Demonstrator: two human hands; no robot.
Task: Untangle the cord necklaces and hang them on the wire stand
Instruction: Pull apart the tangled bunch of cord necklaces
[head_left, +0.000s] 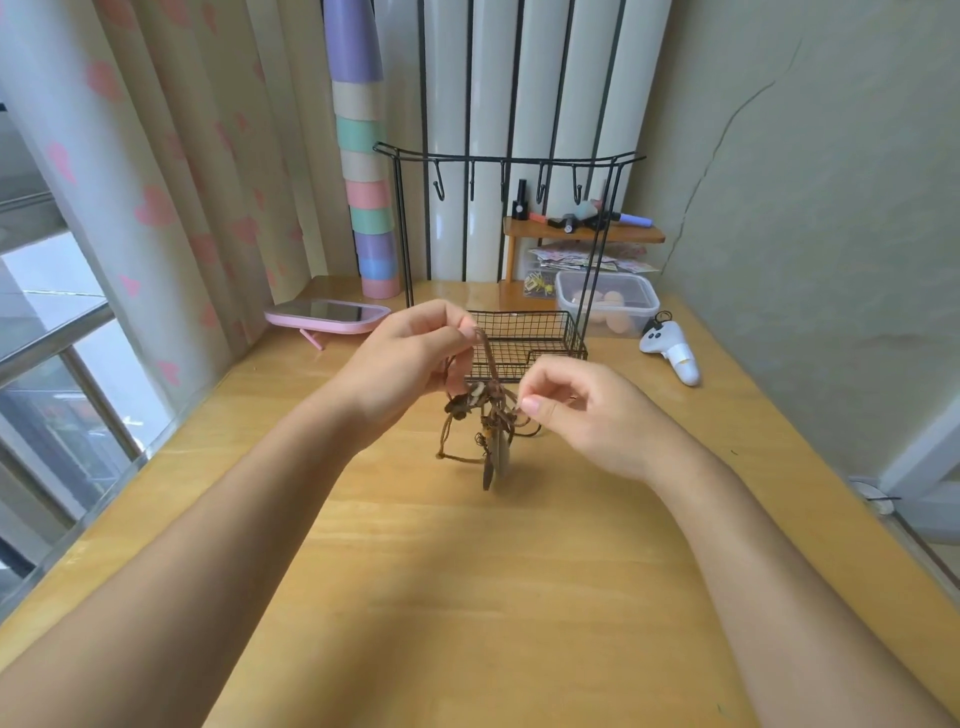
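Behind the wire stand (511, 249), clear tub (605, 301) of beige eggs (613, 306).

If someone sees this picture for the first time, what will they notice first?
First, the two bare hands at the centre: the left hand and the right hand hold a brown tangle of cord necklaces up above the wooden table. Just behind stands the black wire stand, its hooks all bare, with a mesh basket at its base.
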